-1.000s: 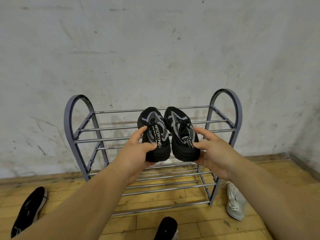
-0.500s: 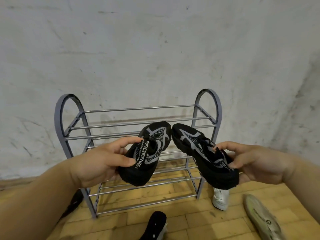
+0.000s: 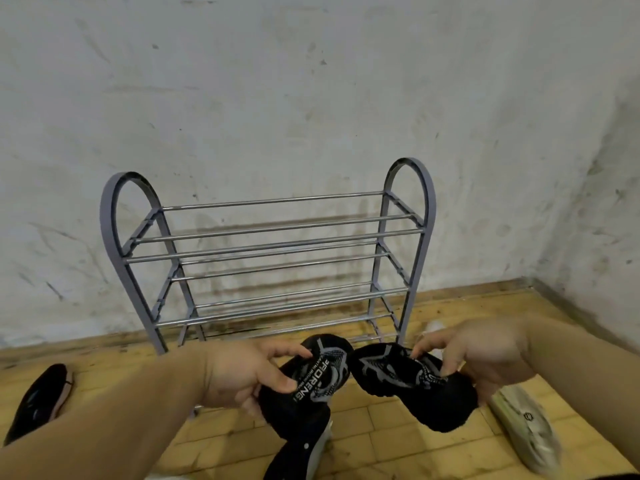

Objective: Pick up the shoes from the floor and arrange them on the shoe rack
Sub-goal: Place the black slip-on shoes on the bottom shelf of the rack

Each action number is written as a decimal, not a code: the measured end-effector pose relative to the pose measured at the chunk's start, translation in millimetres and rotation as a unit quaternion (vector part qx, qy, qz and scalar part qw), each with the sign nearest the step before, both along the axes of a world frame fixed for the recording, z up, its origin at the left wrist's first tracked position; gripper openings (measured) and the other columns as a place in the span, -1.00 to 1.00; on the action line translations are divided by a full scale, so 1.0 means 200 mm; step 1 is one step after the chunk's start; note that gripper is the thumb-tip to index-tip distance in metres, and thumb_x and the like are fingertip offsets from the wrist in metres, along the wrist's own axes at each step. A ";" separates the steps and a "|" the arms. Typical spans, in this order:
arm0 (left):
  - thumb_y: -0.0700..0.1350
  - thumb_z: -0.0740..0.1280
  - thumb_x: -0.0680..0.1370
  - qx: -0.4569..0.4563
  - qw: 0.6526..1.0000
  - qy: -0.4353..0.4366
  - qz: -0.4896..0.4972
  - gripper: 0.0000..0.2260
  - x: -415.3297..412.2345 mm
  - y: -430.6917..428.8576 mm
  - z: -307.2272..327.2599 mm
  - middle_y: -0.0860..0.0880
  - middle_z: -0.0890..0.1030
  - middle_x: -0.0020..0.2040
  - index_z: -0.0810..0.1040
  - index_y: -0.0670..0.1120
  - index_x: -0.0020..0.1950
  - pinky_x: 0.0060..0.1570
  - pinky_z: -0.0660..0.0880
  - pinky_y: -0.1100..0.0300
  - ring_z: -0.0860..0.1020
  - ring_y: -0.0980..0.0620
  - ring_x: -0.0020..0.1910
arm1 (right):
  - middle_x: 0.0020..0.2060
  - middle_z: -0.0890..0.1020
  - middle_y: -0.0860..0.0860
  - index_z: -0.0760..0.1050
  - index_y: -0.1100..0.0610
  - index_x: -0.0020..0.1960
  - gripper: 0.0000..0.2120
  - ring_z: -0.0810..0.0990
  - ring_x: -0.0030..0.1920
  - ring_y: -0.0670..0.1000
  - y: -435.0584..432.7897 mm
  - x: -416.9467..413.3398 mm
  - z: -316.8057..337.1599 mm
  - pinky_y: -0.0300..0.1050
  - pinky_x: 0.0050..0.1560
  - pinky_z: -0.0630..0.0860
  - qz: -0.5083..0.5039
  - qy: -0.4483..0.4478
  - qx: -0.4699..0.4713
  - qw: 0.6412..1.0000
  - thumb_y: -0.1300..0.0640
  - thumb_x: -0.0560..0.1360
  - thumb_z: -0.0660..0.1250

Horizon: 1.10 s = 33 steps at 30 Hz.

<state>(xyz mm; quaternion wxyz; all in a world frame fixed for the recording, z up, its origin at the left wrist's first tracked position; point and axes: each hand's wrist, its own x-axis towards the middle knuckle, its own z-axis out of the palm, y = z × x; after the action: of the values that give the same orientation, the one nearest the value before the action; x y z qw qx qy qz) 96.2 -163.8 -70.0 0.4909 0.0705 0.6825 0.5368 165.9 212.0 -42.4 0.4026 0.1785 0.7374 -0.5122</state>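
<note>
Low centre frame, left hand point(image 3: 239, 372) grips one black shoe point(image 3: 311, 375), right hand point(image 3: 485, 362) grips its mate point(image 3: 415, 386), other shoes on floor point(image 3: 381, 445), shoe rack point(image 3: 270, 258) behind bare, so nothing placed yet.

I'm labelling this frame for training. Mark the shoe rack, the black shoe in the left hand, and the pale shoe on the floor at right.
shoe rack point(image 3: 277, 225): head view, top-tier rail.
black shoe point(image 3: 320, 375): head view, patterned upper.
pale shoe point(image 3: 523, 427): head view, its side.
</note>
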 end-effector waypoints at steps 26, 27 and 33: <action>-0.22 0.46 0.55 -0.020 0.970 0.093 0.225 -0.28 -0.74 0.70 -1.58 0.04 0.50 0.37 0.26 0.24 0.58 0.31 0.51 -0.02 0.51 -0.01 0.32 | 0.39 0.51 0.10 0.42 -0.04 0.50 -0.35 0.57 0.25 0.22 -0.06 -0.91 -1.67 0.25 0.21 0.61 -0.352 0.086 -0.073 0.929 0.53 0.57 0.20; -0.20 0.43 0.59 -0.048 0.976 0.124 0.175 -0.30 -0.77 0.72 -1.58 0.06 0.46 0.35 0.20 0.20 0.61 0.27 0.49 0.07 0.48 0.01 0.31 | 0.37 0.54 0.08 0.42 -0.07 0.51 -0.35 0.59 0.23 0.19 -0.06 -0.94 -1.70 0.21 0.18 0.63 -0.348 0.091 -0.060 0.931 0.50 0.58 0.21; 0.01 0.40 0.56 -0.226 0.945 0.233 0.028 -0.35 -0.74 0.69 -1.74 -0.07 0.43 0.48 0.24 0.12 0.61 0.32 0.52 -0.06 0.50 -0.11 0.33 | 0.29 0.49 -0.04 0.30 -0.04 0.56 -0.37 0.50 0.22 0.02 -0.09 -0.89 -1.68 -0.16 0.12 0.49 -0.128 0.190 0.156 0.961 0.15 0.57 0.46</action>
<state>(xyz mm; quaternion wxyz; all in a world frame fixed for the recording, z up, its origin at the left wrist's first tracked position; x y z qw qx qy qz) -52.1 -26.1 -418.8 0.3057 0.0620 0.8830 0.3508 -11.7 194.4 -378.2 0.1529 0.2313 0.8422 -0.4624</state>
